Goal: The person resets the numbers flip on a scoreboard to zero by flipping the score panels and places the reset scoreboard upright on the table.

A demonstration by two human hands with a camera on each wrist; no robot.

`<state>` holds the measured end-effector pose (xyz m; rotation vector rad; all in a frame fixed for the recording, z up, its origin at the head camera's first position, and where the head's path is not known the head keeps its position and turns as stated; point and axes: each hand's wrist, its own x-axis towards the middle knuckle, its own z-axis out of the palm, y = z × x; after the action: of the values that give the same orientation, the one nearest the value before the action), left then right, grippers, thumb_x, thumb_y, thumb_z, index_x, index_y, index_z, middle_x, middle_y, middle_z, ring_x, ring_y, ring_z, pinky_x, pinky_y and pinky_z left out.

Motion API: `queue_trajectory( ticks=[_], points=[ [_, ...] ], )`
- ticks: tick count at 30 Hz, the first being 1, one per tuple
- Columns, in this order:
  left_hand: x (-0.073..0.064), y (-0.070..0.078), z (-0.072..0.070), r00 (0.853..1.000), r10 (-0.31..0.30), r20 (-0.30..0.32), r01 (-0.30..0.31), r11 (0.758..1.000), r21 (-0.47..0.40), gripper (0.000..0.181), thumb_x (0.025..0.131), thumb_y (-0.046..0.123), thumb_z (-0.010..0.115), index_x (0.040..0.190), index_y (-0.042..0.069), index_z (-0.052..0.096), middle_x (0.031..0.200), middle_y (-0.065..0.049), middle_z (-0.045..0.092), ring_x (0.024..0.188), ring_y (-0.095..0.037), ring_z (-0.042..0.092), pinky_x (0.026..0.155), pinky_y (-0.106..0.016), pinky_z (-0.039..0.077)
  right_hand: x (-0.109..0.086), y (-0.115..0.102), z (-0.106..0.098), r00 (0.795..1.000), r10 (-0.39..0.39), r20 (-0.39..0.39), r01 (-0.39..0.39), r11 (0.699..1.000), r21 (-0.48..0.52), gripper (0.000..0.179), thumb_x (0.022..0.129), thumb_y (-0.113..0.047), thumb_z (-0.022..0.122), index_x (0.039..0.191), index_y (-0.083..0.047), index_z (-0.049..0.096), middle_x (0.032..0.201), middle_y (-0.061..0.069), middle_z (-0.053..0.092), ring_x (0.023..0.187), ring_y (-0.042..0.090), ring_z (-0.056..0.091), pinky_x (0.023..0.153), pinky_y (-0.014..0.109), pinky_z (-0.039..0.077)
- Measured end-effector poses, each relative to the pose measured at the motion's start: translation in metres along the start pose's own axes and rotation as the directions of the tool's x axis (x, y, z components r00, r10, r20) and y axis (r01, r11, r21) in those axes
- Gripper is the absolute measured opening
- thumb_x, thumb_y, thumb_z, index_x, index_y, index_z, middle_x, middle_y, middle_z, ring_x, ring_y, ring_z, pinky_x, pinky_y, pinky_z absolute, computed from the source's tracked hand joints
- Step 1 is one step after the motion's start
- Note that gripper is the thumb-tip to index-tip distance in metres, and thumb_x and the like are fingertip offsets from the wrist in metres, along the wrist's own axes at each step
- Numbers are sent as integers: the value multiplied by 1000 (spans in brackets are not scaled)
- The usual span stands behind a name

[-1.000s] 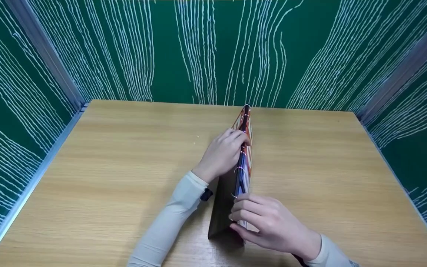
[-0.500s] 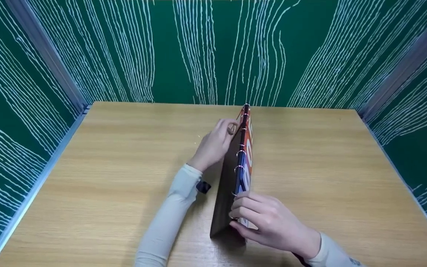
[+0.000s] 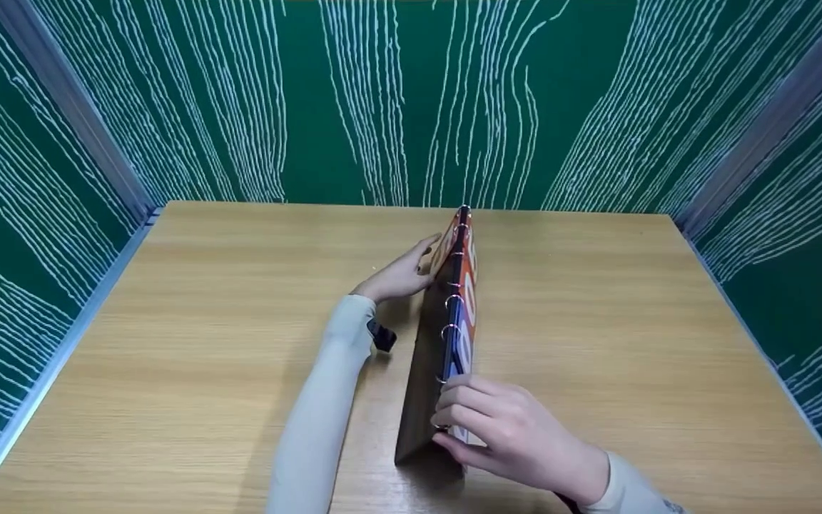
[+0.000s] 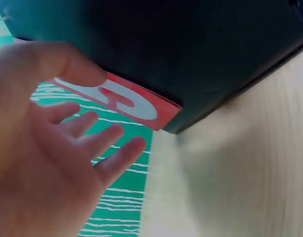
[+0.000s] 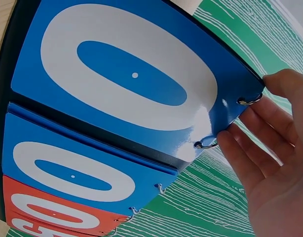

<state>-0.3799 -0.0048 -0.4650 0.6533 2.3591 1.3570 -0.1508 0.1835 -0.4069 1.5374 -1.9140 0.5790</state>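
A tabletop flip scoreboard stands like a tent, its ringed top edge running away from me. In the right wrist view a large blue zero card, a smaller blue zero card and red number cards hang on its front. My right hand pinches the near end of the top edge beside the metal rings. At the far end, my left hand is by a red card turned over to the back side. Its thumb touches that card; the other fingers extend apart beneath it.
A light wooden table carries the scoreboard. Green walls with white wavy lines rise behind and on both sides, with grey posts at the corners. A dark device sits on the left wrist.
My left hand has come off the top edge and moved left and down on the back side, its fingers straightening. The red card shows more on that side. My right hand keeps its hold.
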Motion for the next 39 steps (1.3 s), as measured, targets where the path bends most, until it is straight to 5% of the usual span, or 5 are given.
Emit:
queue_trajectory(
  ticks=[11,16,22,30,39],
  points=[
    [9,-20,7,1000,8,21,-6,994,-108,90,92,12,60,163,40,13,174,-1,10,161,-28,11,129,-57,11,0,-2,-2,1000,4,8,-4,1000,-14,10,88,-12,74,96,-12,69,97,-4,68,96,13,66,100,28,55],
    [12,-26,7,999,17,29,-13,991,-137,93,90,6,62,161,44,15,173,1,13,161,-27,11,130,-55,9,0,-2,-1,1000,4,9,-4,1000,-27,19,81,-10,80,96,-12,69,96,-4,68,96,14,66,100,28,55],
    [12,-25,4,999,-9,36,16,979,-204,94,89,4,67,160,46,21,170,2,24,156,-27,28,128,-52,21,0,-1,-1,1000,12,7,-12,1000,-28,25,74,-9,84,95,-12,69,96,-4,68,97,15,67,99,28,56],
    [6,-30,-1,999,-9,34,13,990,-143,72,93,13,69,157,28,39,161,-3,42,144,-27,48,123,-50,34,0,-2,2,999,28,-21,-28,1000,-6,4,92,-15,69,94,-12,69,94,-4,68,96,17,68,94,30,58],
    [0,-28,-7,998,-60,-7,59,995,-80,48,94,5,67,141,17,62,142,-7,64,124,-22,66,109,-36,51,-1,-1,4,999,32,-16,-32,999,-16,7,89,-15,72,95,-12,69,95,-3,68,100,17,68,91,29,59]
  ],
)
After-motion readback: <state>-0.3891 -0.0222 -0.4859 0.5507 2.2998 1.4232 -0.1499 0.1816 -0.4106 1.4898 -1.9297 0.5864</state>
